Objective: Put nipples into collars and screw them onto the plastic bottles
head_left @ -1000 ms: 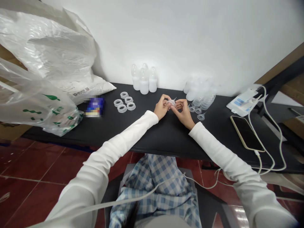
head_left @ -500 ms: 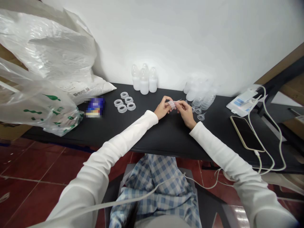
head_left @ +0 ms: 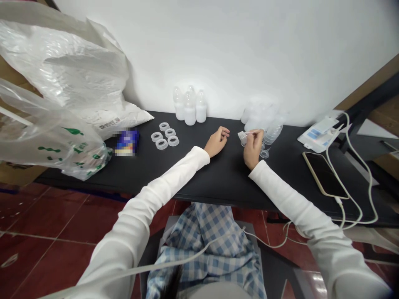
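My right hand [head_left: 253, 148] pinches a small translucent ribbed bottle ring [head_left: 242, 137] at its fingertips, above the table toward the right. Part of the ring is hidden by the fingers. Just beyond that hand lie clear silicone teats [head_left: 264, 154], partly covered by it. My left hand [head_left: 217, 141] rests over the black table with loosely bent fingers and nothing in them. To its left lie several loose translucent bottle rings [head_left: 161, 144]. White baby bottles [head_left: 189, 115] with clear domed caps stand together near the wall.
Behind my right hand are more whitish bottles [head_left: 254, 120] and clear domed caps [head_left: 274, 129]. A phone [head_left: 324, 173] with a cable and a white case [head_left: 318, 135] lie at right. Plastic bags [head_left: 77, 83] and a blue packet [head_left: 127, 142] occupy the left side.
My hands have come apart. The left let go of the ribbed bottle ring and stayed near its place; the right carried the ring to the right, toward the teats.
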Tool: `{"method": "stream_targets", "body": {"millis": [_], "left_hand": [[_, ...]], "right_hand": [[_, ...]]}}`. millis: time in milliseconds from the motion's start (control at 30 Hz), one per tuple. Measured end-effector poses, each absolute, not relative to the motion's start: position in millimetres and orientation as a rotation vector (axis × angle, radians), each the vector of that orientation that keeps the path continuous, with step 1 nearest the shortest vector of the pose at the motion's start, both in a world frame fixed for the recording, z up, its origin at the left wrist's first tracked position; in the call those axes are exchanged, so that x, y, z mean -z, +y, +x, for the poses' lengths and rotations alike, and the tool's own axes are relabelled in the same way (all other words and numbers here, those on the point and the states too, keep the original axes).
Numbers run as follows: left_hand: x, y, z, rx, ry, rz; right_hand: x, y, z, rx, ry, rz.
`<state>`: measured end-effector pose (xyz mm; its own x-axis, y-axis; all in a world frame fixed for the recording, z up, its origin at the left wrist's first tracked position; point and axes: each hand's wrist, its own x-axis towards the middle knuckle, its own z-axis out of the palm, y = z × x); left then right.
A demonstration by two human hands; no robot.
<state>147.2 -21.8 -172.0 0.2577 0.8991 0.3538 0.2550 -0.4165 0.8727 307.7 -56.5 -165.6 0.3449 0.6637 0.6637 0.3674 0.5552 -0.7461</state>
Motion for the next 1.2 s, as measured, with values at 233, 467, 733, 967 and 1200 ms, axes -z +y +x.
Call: {"method": "stream_targets", "body": {"millis": [233, 467, 733, 967, 1200], "left_hand": [[175, 35, 195, -1.261, 1.196, 1.877], [164, 98, 240, -1.228, 1.063, 1.929], [166, 106, 261, -1.180, 1.109, 1.857], [159, 99, 256, -1.210, 1.258, 1.791], [174, 53, 178, -1.300, 1.247, 1.727]], "right_hand": [[171, -50, 315, -0.186, -1.145, -1.062], [171, -50, 315, -0.212, -1.071, -1.006], [170, -49, 316, -0.221, -1.069, -0.996], [169, -51, 317, -0.162, -1.127, -1.018], [166, -51, 314, -0.224, -1.199, -1.068]]}}
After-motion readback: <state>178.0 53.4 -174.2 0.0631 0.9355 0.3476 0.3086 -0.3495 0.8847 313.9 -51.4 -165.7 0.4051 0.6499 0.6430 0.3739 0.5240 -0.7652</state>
